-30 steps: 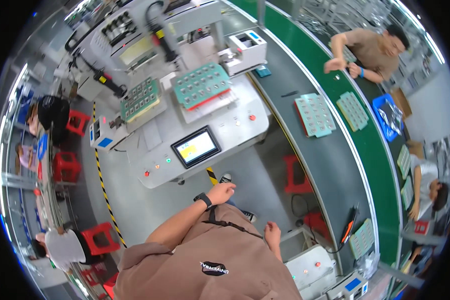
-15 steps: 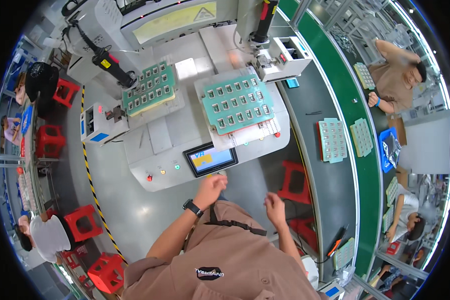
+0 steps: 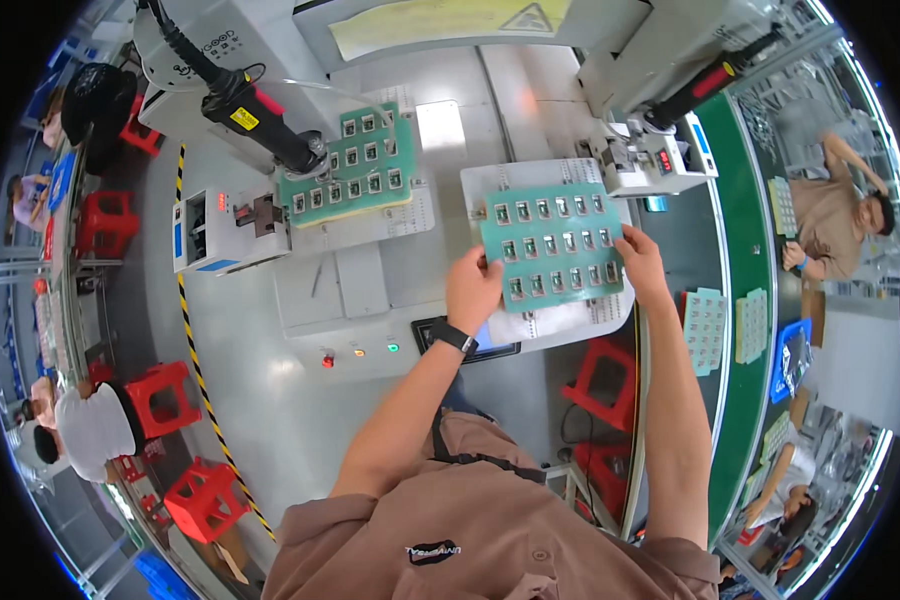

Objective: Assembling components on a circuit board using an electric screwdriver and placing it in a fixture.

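Note:
A green tray (image 3: 550,226) with rows of small square parts in its pockets lies on the right-hand white plate (image 3: 610,312) of the machine. My left hand (image 3: 473,288) is closed on the tray's left edge, thumb on top. At the opposite edge my right hand (image 3: 643,262) grips the tray too, its fingertips partly hidden by the edge. A second green tray (image 3: 342,208) of similar parts rests on the left-hand plate, beneath a black screwdriver head (image 3: 280,140).
White feeder boxes stand at left (image 3: 232,228) and right (image 3: 660,160) of the machine. A small screen (image 3: 430,335) and coloured buttons (image 3: 360,351) line its front edge. More trays (image 3: 705,330) lie on the right bench. Red stools (image 3: 605,380) are close by; co-workers sit farther off.
Both hands have reached forward from near my body and taken hold of the right-hand tray's side edges. The whole view has shifted, with the machine now farther right.

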### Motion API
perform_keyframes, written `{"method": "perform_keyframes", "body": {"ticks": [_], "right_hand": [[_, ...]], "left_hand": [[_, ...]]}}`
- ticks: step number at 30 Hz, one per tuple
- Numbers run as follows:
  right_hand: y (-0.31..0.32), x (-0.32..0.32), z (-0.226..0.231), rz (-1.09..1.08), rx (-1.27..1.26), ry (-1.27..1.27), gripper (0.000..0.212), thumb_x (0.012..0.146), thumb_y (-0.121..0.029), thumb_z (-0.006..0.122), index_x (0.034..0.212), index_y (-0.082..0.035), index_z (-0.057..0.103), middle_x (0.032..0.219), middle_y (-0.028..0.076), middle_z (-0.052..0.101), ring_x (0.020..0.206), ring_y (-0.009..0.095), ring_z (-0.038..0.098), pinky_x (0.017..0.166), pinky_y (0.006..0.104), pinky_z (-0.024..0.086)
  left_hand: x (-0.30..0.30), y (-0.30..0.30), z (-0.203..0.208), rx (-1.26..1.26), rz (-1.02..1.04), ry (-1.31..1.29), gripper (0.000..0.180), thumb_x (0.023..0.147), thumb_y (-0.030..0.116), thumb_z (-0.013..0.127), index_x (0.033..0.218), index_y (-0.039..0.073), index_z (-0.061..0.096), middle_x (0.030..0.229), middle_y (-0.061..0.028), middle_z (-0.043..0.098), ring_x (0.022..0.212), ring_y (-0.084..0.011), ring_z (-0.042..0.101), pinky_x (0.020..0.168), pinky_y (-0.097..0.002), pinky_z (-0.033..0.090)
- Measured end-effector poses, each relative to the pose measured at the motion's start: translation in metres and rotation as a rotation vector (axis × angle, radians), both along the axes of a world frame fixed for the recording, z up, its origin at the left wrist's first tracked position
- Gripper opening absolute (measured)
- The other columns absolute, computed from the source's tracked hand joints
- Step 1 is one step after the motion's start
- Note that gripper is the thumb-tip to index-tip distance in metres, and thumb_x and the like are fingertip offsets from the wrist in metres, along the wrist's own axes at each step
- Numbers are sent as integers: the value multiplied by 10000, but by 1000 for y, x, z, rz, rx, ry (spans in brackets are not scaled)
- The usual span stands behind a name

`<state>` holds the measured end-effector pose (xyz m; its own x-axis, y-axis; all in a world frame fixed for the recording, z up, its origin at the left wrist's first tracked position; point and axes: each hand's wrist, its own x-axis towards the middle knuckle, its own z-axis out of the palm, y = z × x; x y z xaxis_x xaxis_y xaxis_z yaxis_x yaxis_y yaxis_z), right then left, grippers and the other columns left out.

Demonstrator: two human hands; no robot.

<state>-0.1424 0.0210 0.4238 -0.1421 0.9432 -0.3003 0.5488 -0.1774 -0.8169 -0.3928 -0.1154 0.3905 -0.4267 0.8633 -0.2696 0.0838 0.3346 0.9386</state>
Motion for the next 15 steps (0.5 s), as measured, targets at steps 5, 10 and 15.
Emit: {"method": "perform_keyframes", "body": {"ticks": [5, 10, 15], "right_hand": [[7, -9, 10, 15, -146, 98, 316, 902, -69, 549, 1183, 68, 592, 988, 54, 638, 888, 116, 556, 834, 258, 437], [2, -14, 27, -23, -139, 97, 303, 915, -64, 546, 1184, 65, 596, 989, 48, 643, 886, 107, 556, 835, 256, 433], [-52, 18, 65, -149, -69, 317, 278, 906, -50, 556, 1158, 52, 614, 1014, 48, 659, 921, 102, 580, 867, 265, 449]], "left_hand": [[-3, 1, 6, 27, 28, -56, 135, 859, 96, 618, 924, -22, 616, 648, -29, 577, 573, -90, 502, 526, -277, 406], [-7, 0, 12, 68, -8, -107, 140, 867, 96, 617, 943, -22, 614, 650, 11, 526, 587, -60, 430, 537, -262, 383], [1, -13, 65, 121, -162, -90, 217, 883, 117, 607, 1067, 2, 609, 709, -65, 544, 623, -115, 488, 605, -284, 439]]}}
